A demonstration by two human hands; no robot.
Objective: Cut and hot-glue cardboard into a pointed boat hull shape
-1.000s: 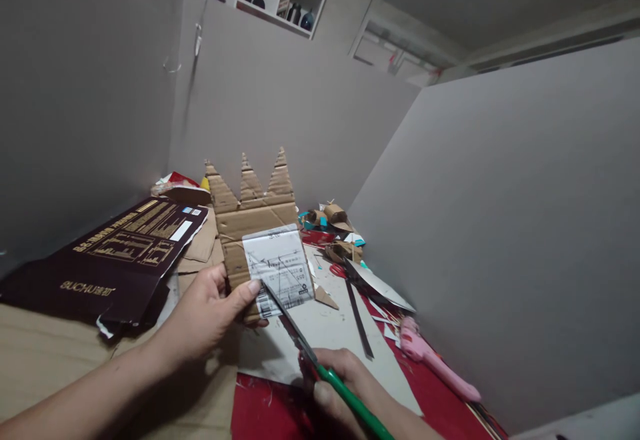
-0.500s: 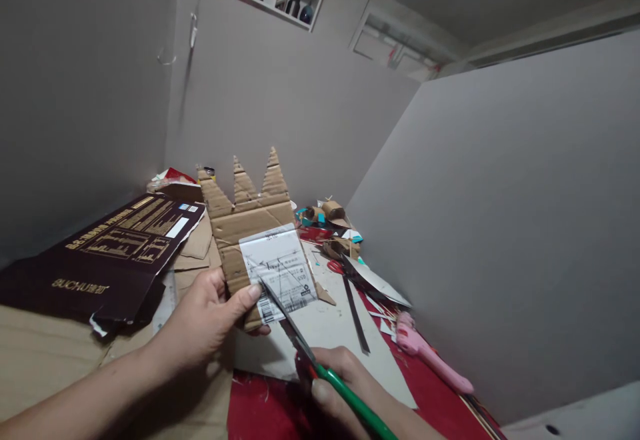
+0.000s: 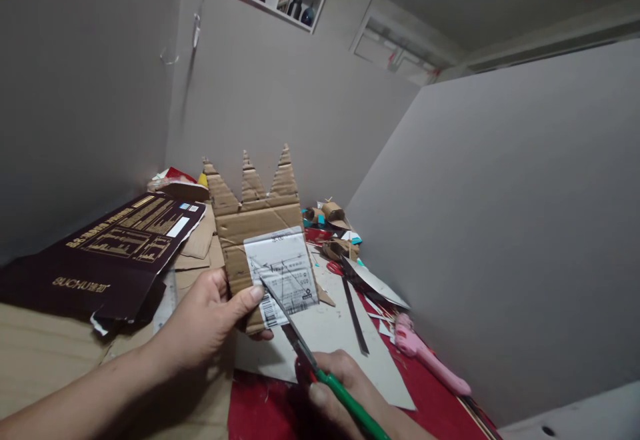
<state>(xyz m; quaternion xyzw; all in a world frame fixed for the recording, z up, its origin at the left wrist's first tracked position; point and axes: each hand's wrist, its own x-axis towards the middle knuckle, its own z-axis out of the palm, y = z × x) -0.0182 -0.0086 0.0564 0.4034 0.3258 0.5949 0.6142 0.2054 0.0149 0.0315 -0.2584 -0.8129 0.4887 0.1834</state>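
Note:
My left hand (image 3: pixel 215 310) pinches the lower left edge of a piece of corrugated cardboard (image 3: pixel 260 217), thumb in front and fingers behind. The cardboard stands upright, with three pointed spikes along its top. A white printed label (image 3: pixel 283 270) with a barcode and drawn lines covers its lower right part. My right hand (image 3: pixel 345 383) is closed around the green handle of a pair of scissors (image 3: pixel 295 333). One blade lies in front of the label, its tip close to my left thumb; where the other blade runs is hard to see.
A dark printed box panel (image 3: pixel 110 253) lies at left on more cardboard. Beneath the work is a white board (image 3: pixel 360 367) on a red surface (image 3: pixel 270 407). At right are a dark strip (image 3: pixel 355 317), a pink glue gun (image 3: pixel 433 360) and a heap of scraps (image 3: pixel 335 217). Grey partitions (image 3: pixel 295 107) enclose the area.
The cardboard has tilted slightly, its spikes shifting right and standing straighter. The scissors have moved only a little, and both hands keep their grip.

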